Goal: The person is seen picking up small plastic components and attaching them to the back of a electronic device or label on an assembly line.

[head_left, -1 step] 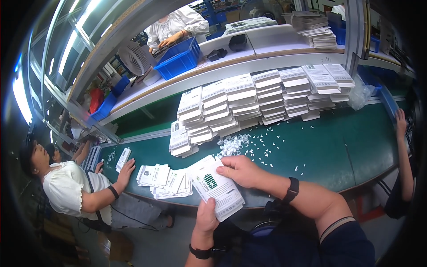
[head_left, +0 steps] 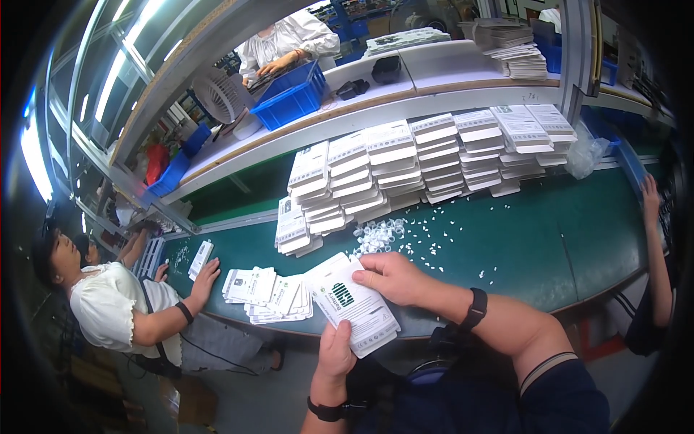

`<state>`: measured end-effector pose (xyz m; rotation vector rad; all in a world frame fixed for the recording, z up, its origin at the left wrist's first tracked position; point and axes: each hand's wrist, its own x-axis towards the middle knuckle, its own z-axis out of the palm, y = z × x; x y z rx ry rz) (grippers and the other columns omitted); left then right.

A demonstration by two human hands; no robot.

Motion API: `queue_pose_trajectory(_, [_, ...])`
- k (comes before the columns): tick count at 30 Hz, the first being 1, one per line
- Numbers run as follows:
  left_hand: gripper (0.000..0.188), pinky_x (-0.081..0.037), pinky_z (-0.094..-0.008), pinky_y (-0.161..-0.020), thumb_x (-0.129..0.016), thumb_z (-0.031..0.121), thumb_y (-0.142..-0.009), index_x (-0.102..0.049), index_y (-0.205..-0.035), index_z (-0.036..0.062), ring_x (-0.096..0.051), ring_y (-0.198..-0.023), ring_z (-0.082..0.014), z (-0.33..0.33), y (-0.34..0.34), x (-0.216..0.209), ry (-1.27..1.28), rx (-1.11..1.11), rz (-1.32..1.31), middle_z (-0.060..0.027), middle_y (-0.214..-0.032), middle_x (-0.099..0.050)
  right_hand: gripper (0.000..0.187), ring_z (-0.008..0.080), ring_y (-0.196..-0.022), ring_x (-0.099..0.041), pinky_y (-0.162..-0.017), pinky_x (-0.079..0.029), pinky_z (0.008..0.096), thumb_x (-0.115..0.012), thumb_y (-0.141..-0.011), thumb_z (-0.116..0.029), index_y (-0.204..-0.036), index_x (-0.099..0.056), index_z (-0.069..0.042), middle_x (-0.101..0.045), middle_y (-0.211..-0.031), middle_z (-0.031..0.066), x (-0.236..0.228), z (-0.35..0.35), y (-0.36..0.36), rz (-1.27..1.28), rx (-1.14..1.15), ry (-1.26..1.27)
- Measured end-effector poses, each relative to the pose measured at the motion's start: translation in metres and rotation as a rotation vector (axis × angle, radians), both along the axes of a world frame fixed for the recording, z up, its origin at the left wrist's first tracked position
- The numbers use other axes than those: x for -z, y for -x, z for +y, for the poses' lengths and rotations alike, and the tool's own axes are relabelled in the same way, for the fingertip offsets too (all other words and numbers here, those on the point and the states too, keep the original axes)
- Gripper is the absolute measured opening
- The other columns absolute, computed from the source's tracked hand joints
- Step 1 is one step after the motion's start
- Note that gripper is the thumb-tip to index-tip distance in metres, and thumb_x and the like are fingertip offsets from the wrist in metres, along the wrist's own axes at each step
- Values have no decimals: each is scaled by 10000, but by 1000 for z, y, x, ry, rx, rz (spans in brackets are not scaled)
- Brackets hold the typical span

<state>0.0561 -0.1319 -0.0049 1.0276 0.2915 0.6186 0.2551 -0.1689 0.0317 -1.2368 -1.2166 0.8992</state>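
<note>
A flat white packaging box [head_left: 361, 311] with green and grey print is held tilted in front of me, over the near edge of the green table [head_left: 506, 239]. Its lower edge looks layered, so there may be more than one. My left hand [head_left: 335, 354] grips the lower left edge, thumb on the printed face. At the upper right corner my right hand [head_left: 390, 278] pinches it, thumb on top and fingers behind. Just left lies a loose pile of similar flat boxes [head_left: 267, 293]. Small white plastic pieces [head_left: 379, 235] are heaped beyond my right hand.
Tall stacks of white boxes [head_left: 390, 155] line the table's far side, below a shelf with a blue bin [head_left: 293, 94] and a fan [head_left: 220, 94]. A co-worker [head_left: 119, 304] stands at the left with a hand by another box [head_left: 201, 259]. Another person's arm [head_left: 656, 253] shows at right.
</note>
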Motion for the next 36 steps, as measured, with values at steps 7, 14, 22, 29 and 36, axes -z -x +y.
queue_pose_trajectory(7, [440,-444,-333,-965,-438,143,-1020,-323,-1399,-47,-555,-1115,-196,0,-8,6,-266,-292,115,-159,-1277,-541,248,76,-635,-483,-579,-423,261,-619,-937,-250,-921,-638,-4,-577,-707,29,-7,-5,1,-110,99,-35])
queue_pose_trajectory(14, [675,-369,-361,-1042,-477,19,-940,-123,-1515,48,-475,-1227,-248,5,-12,-30,-435,-431,39,-215,-1360,-446,283,62,-632,-503,-579,-423,248,-667,-904,-188,-1132,-617,-29,-551,-661,14,-12,-6,8,-70,81,-62])
queue_pose_trajectory(22, [451,-456,-295,-887,-524,-33,-914,-330,-1318,17,-571,-1027,-178,15,2,-26,-378,-432,84,-192,-1157,-576,366,46,-628,-499,-587,-408,226,-666,-899,-132,-1237,-542,-65,-553,-678,-8,-17,-11,10,-12,7,-50])
queue_pose_trajectory(29, [211,-465,-285,-852,-524,-30,-933,-445,-1119,27,-568,-979,-155,25,5,-15,-330,-483,5,-178,-1138,-573,325,76,-561,-493,-538,-394,257,-662,-887,-165,-1178,-554,-68,-539,-622,-1,-4,-6,13,1,-72,-58])
queue_pose_trajectory(36, [203,-469,-332,-951,-523,-51,-923,-481,-1112,9,-578,-1030,-195,21,-9,-20,-346,-624,-66,-206,-1172,-566,322,46,-613,-493,-559,-397,231,-638,-918,-146,-1192,-514,-32,-534,-658,-19,3,-3,18,151,-92,-26])
